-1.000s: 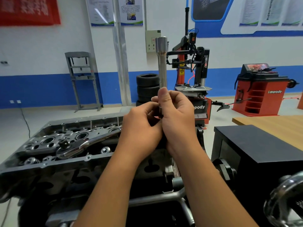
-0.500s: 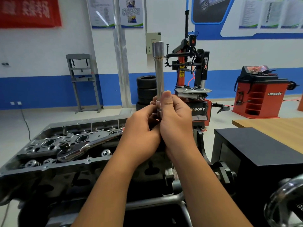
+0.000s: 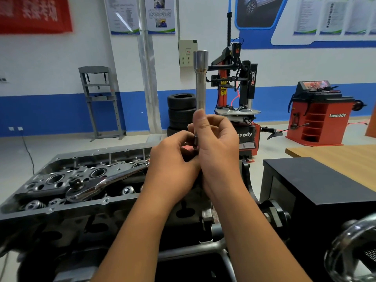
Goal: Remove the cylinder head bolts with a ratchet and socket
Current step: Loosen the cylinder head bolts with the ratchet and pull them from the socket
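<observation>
While both hands meet at chest height in front of the person, the long polished steel extension bar with its flared socket end [image 3: 200,82] stands nearly upright out of the grip — its long axis vertical, the wide cup at the top, the lower end buried between the fingers. The right hand [image 3: 218,151] is wrapped round the lower shaft, thumb laid up along the metal, so it grasps the bar firmly. The left hand [image 3: 173,159] has its fingers curled in against the bottom of the bar, pinching what looks like a small dark fitting at the base; exactly what it holds is hidden by the knuckles.

The relation that matters next is downward and to the left of the grip. There the chrome ratchet handle with a black knob on its head [image 3: 97,185] lies flat across the grey aluminium cylinder head [image 3: 61,180], its handle slanting up toward the left wrist and passing behind it, its head the far end. The ratchet is well apart from the bar and untouched — the left hand is the nearer one to it.

Judging from this, the bar is still being assembled, and no bolt is engaged yet; the bolts themselves cannot be picked out among the valve springs.
</observation>
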Motion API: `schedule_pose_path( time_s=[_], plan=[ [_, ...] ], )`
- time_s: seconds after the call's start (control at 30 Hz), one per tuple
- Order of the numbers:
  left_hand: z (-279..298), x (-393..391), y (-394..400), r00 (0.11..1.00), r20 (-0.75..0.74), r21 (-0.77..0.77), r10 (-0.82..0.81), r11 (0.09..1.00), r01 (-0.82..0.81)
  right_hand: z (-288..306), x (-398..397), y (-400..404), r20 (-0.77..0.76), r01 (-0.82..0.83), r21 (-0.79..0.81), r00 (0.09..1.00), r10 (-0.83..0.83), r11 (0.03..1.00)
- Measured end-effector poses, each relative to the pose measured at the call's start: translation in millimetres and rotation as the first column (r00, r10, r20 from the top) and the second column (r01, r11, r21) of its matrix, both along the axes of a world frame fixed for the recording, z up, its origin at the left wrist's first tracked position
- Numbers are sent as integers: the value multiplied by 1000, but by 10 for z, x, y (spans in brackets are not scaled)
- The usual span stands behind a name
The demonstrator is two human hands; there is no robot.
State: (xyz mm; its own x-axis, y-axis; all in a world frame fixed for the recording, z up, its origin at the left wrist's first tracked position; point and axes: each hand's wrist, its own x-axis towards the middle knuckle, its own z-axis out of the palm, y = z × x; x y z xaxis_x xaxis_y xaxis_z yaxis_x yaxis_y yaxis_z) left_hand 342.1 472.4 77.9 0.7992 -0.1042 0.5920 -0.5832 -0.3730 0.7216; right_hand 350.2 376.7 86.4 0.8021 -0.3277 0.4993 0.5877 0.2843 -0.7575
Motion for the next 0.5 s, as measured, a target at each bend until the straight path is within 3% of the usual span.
schedule_pose_path(
  time_s=[0.07,0.23,0.43,0.5],
  plan=[
    [-3,-2,-11,999,18,5,44,999,-44,-12,8,-9,12,15,-27,1000,-15,1000],
    [38,-8,39,996,-30,13,-82,996,83,-18,12,30,14,39,-96,999,-38,995],
    [13,-11,-4,999,19,-2,31,1000,-31,-28,32,-3,25,2,-46,1000,-1,999],
    [25,-14,6,999,5,-23,-38,999,38,-20,16,13,20,-17,-33,1000,18,999]
  ],
)
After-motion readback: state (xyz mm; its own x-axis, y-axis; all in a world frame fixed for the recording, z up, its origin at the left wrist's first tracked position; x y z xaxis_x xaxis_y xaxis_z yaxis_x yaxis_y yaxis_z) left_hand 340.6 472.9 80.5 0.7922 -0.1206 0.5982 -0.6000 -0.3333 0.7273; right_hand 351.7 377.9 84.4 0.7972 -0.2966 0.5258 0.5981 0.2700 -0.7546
